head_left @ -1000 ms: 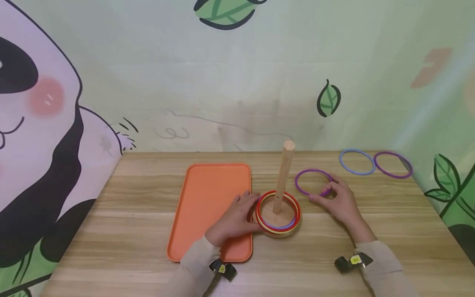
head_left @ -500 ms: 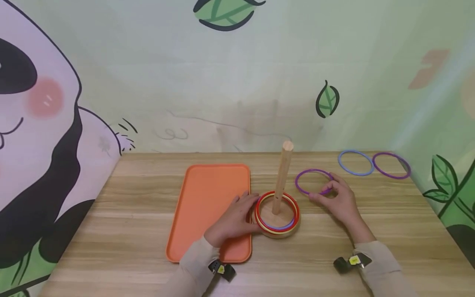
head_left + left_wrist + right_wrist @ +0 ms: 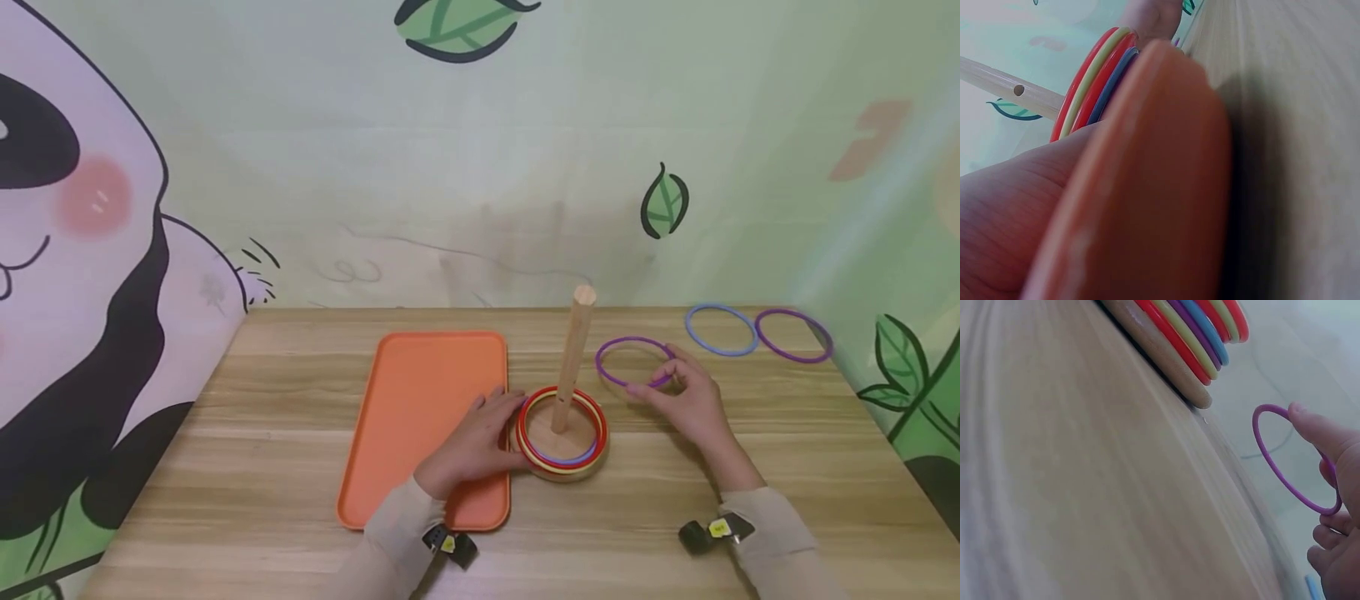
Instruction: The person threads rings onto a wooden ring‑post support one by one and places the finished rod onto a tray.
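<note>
Hands apart: right (image 3: 688, 402) pinches purple ring (image 3: 633, 338); left (image 3: 477, 440), spread, touches stand (image 3: 573, 358) beside tray (image 3: 438, 383) (2 more rings (image 3: 757, 330) beyond).

Wood-grain tabletop (image 3: 255, 467), back edge at the foot of a pale green backdrop (image 3: 525, 125). Print: big panda (image 3: 82, 317) at left, 1 large leaf (image 3: 457, 32) cut by top edge, 1 small leaf (image 3: 664, 204) lower right. Faded red patch (image 3: 873, 140) and pale diagonal streak (image 3: 870, 196) further right, leafy plant (image 3: 900, 367) below. Thin grey scribble (image 3: 435, 244) low on the backdrop.
</note>
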Action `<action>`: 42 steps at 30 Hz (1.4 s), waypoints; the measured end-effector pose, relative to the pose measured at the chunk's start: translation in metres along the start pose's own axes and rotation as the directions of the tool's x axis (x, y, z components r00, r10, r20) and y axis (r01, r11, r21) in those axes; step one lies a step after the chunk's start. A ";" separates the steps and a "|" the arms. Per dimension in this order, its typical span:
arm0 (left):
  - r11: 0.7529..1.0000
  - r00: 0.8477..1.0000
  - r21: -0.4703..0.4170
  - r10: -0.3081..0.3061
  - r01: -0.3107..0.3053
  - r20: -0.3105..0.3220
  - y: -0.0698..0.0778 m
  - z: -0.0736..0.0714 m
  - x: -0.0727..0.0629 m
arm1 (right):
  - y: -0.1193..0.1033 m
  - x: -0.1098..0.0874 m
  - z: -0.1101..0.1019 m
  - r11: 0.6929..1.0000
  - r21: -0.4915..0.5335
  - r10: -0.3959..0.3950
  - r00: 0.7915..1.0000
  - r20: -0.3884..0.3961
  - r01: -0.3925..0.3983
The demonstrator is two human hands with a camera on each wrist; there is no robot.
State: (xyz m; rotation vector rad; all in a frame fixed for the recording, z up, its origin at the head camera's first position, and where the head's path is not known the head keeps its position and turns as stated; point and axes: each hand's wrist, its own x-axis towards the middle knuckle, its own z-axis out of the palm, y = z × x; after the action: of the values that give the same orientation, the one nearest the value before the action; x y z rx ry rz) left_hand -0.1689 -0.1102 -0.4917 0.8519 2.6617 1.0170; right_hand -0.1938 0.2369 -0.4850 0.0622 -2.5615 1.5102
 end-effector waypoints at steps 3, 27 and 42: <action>1.000 1.000 0.002 -0.006 0.006 0.005 0.000 0.001 0.000 | -0.005 -0.001 -0.003 1.000 0.013 0.002 1.000 -0.012 -0.002; 1.000 1.000 -0.016 -0.004 0.004 0.002 0.000 0.000 0.000 | -0.054 -0.005 -0.020 0.990 0.119 -0.077 0.997 -0.028 0.080; 1.000 1.000 -0.016 0.000 0.000 -0.002 -0.001 0.001 0.000 | -0.079 -0.010 -0.029 0.979 0.154 -0.129 0.991 -0.043 0.135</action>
State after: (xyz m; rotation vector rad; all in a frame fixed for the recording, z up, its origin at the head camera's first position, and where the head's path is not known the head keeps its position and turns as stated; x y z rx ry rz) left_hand -0.1694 -0.1103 -0.4928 0.8487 2.6512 1.0381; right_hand -0.1709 0.2229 -0.4050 0.2204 -2.3575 1.6434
